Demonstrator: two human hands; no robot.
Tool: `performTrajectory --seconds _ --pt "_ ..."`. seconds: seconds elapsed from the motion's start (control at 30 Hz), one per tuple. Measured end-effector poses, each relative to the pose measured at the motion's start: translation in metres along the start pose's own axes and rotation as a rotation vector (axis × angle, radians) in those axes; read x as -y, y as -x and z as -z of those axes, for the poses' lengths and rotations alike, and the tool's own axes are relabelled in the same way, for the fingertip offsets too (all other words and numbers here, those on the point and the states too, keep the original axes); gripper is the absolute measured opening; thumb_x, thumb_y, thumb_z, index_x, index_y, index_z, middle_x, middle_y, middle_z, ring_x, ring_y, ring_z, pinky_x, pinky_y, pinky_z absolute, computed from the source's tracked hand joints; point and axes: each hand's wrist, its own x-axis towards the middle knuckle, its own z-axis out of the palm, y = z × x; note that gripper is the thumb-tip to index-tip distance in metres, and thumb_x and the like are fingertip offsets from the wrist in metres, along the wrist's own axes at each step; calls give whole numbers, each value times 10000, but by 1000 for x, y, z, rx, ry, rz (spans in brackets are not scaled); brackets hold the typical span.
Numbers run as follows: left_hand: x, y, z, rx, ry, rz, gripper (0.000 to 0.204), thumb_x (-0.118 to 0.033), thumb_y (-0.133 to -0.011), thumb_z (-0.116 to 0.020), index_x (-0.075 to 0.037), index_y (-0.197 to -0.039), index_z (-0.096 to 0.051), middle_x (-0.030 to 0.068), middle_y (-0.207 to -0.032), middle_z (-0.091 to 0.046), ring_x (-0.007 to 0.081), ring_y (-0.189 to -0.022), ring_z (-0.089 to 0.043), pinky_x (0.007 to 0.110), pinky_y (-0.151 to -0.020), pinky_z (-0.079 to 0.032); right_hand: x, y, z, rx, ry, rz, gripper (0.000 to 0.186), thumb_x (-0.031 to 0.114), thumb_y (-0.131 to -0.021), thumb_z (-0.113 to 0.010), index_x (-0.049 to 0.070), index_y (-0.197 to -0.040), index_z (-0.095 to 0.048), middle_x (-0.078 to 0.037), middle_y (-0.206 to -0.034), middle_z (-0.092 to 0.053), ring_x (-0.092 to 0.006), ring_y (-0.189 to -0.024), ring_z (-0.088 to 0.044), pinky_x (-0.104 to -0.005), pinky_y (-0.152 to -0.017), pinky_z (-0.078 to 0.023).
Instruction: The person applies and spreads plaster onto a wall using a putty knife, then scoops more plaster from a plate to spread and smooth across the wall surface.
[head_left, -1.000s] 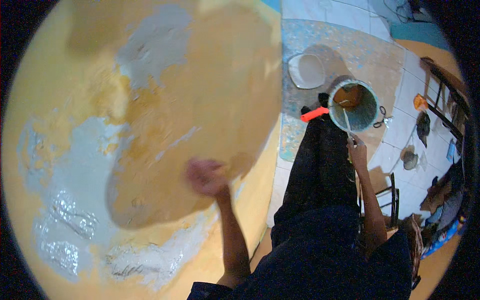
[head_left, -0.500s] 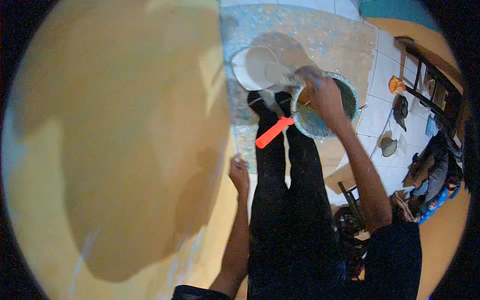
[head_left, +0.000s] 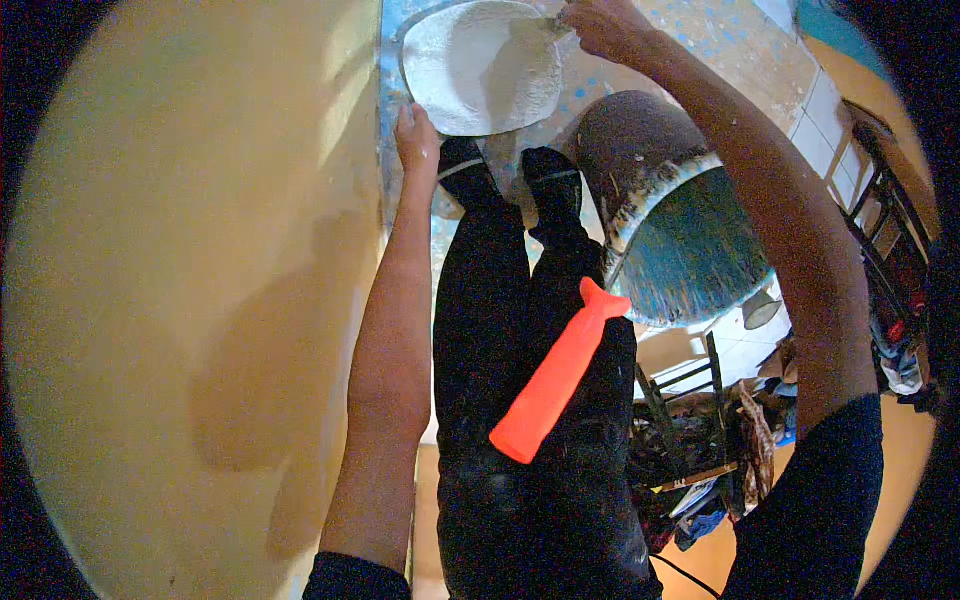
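Observation:
A shallow white tray (head_left: 475, 75) with pale, plaster-like material in it lies on the floor at the top of the view. My left hand (head_left: 418, 145) is closed at its near left rim, fingers against the edge. Over the tray's far right side, my right hand (head_left: 610, 30) grips a small flat scraper (head_left: 552, 28), whose grey blade only partly shows. To the right of my feet stands a bucket (head_left: 710, 250) with a paint-crusted rim and a blue-green streaked inside. A bright orange-red handle (head_left: 560, 375) slants from the bucket's near left rim over my legs.
A yellow wall (head_left: 180, 250) fills the left side, close to my left arm. Blue-spotted covering lies on the floor under the tray. To the right are a dark metal frame (head_left: 880, 210), a low stool-like frame (head_left: 690, 380) and piled cloths and papers.
I have bent lower, so tray and bucket look larger. My right hand has gone from above the bucket to the tray. My left hand has moved forward from beside the wall to the tray's rim.

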Motion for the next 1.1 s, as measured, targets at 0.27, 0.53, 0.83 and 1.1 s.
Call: performTrajectory --seconds 0.27,0.53,0.83,1.1 --pt "-2 -11 -4 137 144 194 565 -427 -1002 -389 20 -1309 -548 276 -1328 -539 409 -1254 -494 432 -1063 -363 -19 -7 -6 -60 -81 152 264 75 -786 -557 132 -975 -733 -134 -926 -660 -329 -847 -648 -433 -679 -534" --pt "2 -18 -13 13 132 218 619 -475 -1007 -349 -59 -1465 -342 241 -1398 -489 422 -1262 -487 478 -1047 -372 20 -38 -50 -160 -166 177 180 79 -790 -566 92 -924 -686 -159 -947 -655 -355 -836 -659 -479 -674 -535" --pt "-11 -8 -2 131 115 289 597 -460 -1019 -328 -156 -1525 -239 222 -1458 -432 419 -1306 -446 463 -1075 -353 84 -71 -67 -35 -147 155 213 81 -766 -631 104 -976 -662 -109 -1062 -646 -341 -916 -670 -474 -761 -557" --pt "21 -34 -16 77 242 246 670 -583 -982 -352 -166 -1492 -227 102 -1422 -452 323 -1215 -508 613 -935 -369 35 -40 -37 -35 -290 139 241 59 -762 -597 83 -989 -674 -154 -969 -635 -355 -855 -644 -459 -693 -541"
